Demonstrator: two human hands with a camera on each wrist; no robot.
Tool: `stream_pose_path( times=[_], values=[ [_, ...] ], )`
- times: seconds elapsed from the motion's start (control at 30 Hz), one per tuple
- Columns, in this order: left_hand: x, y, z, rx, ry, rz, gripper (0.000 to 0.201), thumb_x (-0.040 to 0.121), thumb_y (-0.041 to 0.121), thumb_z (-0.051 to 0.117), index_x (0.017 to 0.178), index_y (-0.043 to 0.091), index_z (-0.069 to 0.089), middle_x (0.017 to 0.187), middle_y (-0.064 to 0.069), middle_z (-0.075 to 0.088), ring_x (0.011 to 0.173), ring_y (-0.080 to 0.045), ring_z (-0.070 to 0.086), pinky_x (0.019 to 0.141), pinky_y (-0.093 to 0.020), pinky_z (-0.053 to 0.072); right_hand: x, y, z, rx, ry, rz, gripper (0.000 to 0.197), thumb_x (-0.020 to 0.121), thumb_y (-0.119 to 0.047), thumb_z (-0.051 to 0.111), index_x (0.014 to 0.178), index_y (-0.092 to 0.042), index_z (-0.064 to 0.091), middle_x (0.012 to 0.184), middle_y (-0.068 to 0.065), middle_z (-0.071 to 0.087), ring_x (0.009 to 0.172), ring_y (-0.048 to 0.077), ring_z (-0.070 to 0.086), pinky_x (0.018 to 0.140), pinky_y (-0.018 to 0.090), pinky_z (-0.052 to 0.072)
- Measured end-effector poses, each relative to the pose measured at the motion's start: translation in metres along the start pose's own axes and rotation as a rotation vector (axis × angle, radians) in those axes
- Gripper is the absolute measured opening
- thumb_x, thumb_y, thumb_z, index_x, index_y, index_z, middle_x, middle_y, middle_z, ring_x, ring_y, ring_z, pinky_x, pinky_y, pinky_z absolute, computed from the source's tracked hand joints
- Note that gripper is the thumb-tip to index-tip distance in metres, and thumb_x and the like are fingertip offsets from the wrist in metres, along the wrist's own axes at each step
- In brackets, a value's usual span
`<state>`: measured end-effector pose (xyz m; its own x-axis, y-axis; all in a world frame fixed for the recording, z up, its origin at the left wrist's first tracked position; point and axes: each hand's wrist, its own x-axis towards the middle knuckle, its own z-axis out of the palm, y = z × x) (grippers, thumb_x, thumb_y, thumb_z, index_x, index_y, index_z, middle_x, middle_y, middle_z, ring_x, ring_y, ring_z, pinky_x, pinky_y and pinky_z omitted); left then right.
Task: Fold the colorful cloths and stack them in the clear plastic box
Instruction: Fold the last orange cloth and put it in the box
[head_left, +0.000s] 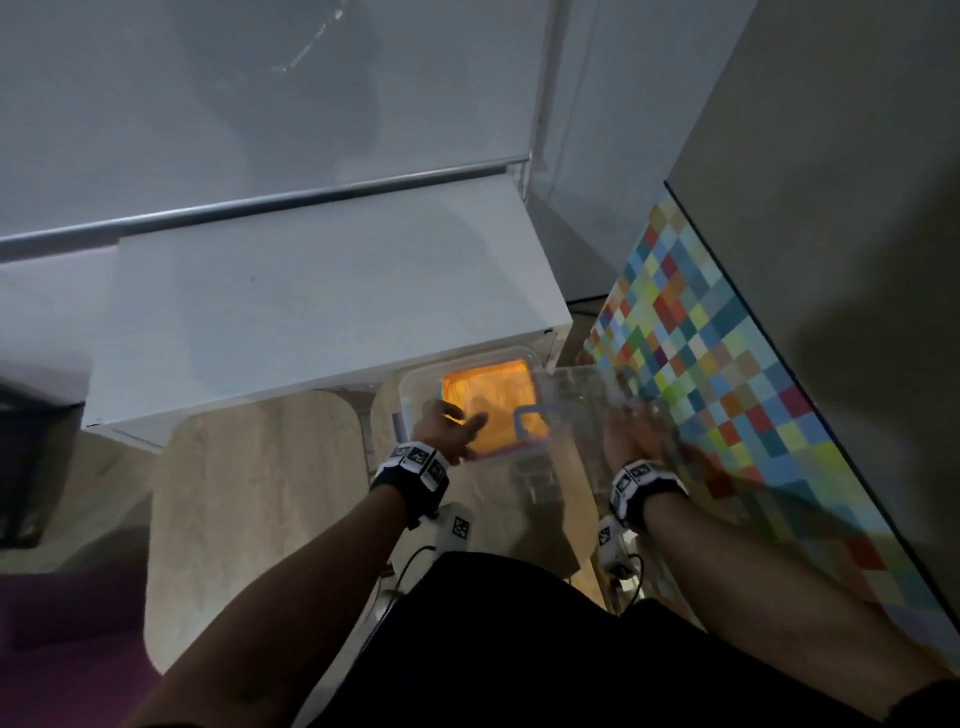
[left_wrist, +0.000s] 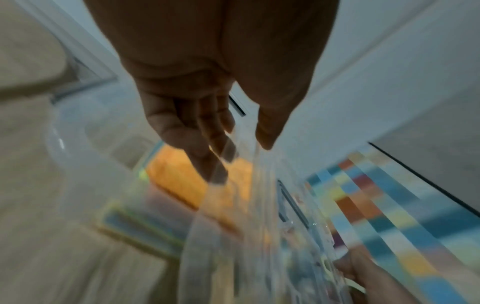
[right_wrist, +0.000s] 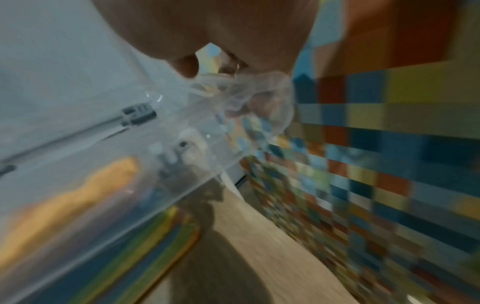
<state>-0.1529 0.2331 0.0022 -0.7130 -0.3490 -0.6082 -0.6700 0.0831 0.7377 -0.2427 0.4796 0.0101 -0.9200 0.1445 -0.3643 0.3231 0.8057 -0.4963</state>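
The clear plastic box (head_left: 415, 395) stands on a light wooden surface (head_left: 249, 493), just beside a white worktop (head_left: 322, 296). Inside the box lies an orange cloth (head_left: 488, 387), and under it the edges of more folded cloths (right_wrist: 145, 242) in blue, green and yellow show through the wall. A clear lid (head_left: 571, 415) is held tilted above the right part of the box. The right hand (head_left: 631, 434) grips the lid at its right edge, with the fingers curled around the plastic. The left hand (head_left: 447, 428) is over the box with the fingers straight and a little spread; it seems to touch the left edge of the lid. On the right is a checkered surface (head_left: 727, 389) of many colors.
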Motion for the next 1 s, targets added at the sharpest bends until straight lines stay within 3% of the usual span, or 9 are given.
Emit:
stream_pose_path(
  times=[0.13, 0.23, 0.37, 0.5, 0.6, 0.67, 0.77, 0.9, 1.0],
  values=[
    [0.018, -0.010, -0.044, 0.084, 0.170, 0.004, 0.052, 0.075, 0.041, 0.077, 0.111, 0.015, 0.050, 0.079, 0.003, 0.067, 0.071, -0.019, 0.071, 0.065, -0.032, 0.055, -0.003, -0.049, 0.023, 0.236, -0.057, -0.105, 0.037, 0.096, -0.036, 0.050, 0.114, -0.005, 0.060, 0.108, 0.016, 0.065, 0.098, 0.029, 0.060, 0.073, 0.026, 0.037],
    [0.028, -0.019, -0.065, 0.132, 0.204, -0.025, 0.056, 0.074, 0.040, 0.077, 0.116, 0.012, 0.052, 0.079, 0.006, 0.067, 0.073, -0.019, 0.071, 0.071, -0.042, 0.059, -0.007, -0.064, 0.035, 0.223, -0.163, -0.122, 0.036, 0.096, -0.013, 0.045, 0.131, -0.004, 0.051, 0.128, 0.018, 0.057, 0.113, 0.032, 0.055, 0.083, 0.029, 0.040],
    [0.029, -0.024, -0.076, 0.245, 0.217, -0.047, 0.052, 0.079, 0.040, 0.074, 0.119, 0.013, 0.055, 0.077, 0.009, 0.067, 0.068, -0.015, 0.070, 0.073, -0.030, 0.057, -0.012, -0.073, 0.044, 0.205, -0.215, -0.139, 0.046, 0.100, -0.010, 0.036, 0.146, -0.010, 0.038, 0.148, 0.012, 0.042, 0.131, 0.032, 0.045, 0.099, 0.031, 0.039],
    [0.030, -0.022, -0.074, 0.317, 0.271, -0.049, 0.051, 0.076, 0.043, 0.075, 0.117, 0.016, 0.058, 0.095, 0.000, 0.073, 0.088, -0.017, 0.069, 0.088, -0.033, 0.053, -0.010, -0.069, 0.048, 0.201, -0.217, -0.142, 0.047, 0.101, -0.009, 0.036, 0.147, -0.013, 0.038, 0.146, 0.011, 0.045, 0.127, 0.031, 0.049, 0.090, 0.023, 0.039],
    [0.030, -0.027, -0.072, 0.349, 0.291, -0.069, 0.047, 0.076, 0.042, 0.075, 0.112, 0.017, 0.060, 0.097, -0.003, 0.072, 0.094, -0.021, 0.067, 0.089, -0.035, 0.053, -0.008, -0.066, 0.047, 0.195, -0.239, -0.146, 0.047, 0.100, -0.010, 0.040, 0.147, -0.015, 0.039, 0.136, 0.019, 0.054, 0.117, 0.035, 0.056, 0.091, 0.036, 0.050],
    [0.030, -0.034, -0.070, 0.353, 0.288, -0.084, 0.039, 0.075, 0.046, 0.073, 0.101, 0.020, 0.060, 0.088, -0.003, 0.073, 0.084, -0.020, 0.069, 0.085, -0.034, 0.055, -0.004, -0.062, 0.050, 0.187, -0.239, -0.168, 0.048, 0.100, -0.012, 0.042, 0.147, -0.021, 0.039, 0.121, 0.024, 0.061, 0.092, 0.033, 0.064, 0.072, 0.031, 0.056],
    [0.035, -0.041, -0.067, 0.325, 0.298, -0.099, 0.044, 0.072, 0.051, 0.073, 0.102, 0.021, 0.060, 0.101, -0.005, 0.069, 0.089, -0.025, 0.069, 0.087, -0.040, 0.055, 0.005, -0.058, 0.052, 0.147, -0.238, -0.202, 0.050, 0.099, -0.014, 0.043, 0.146, -0.028, 0.039, 0.096, 0.015, 0.064, 0.057, 0.016, 0.051, 0.042, 0.010, 0.039],
    [0.040, -0.037, -0.072, 0.242, 0.323, -0.185, 0.080, 0.072, 0.046, 0.078, 0.136, 0.015, 0.043, 0.135, -0.012, 0.050, 0.091, -0.024, 0.065, 0.081, -0.032, 0.047, 0.016, -0.061, 0.046, 0.052, -0.309, -0.176, 0.046, 0.097, -0.020, 0.045, 0.143, -0.019, 0.045, 0.144, 0.015, 0.048, 0.108, 0.025, 0.060, 0.084, 0.027, 0.049],
    [0.043, -0.037, -0.076, 0.158, 0.202, -0.297, 0.102, 0.068, 0.056, 0.077, 0.148, 0.017, 0.027, 0.140, -0.014, 0.050, 0.106, -0.027, 0.060, 0.091, -0.040, 0.045, 0.022, -0.061, 0.047, 0.060, -0.328, -0.125, 0.044, 0.096, -0.020, 0.049, 0.140, -0.017, 0.047, 0.143, 0.012, 0.048, 0.123, 0.029, 0.053, 0.085, 0.027, 0.046]
  ],
)
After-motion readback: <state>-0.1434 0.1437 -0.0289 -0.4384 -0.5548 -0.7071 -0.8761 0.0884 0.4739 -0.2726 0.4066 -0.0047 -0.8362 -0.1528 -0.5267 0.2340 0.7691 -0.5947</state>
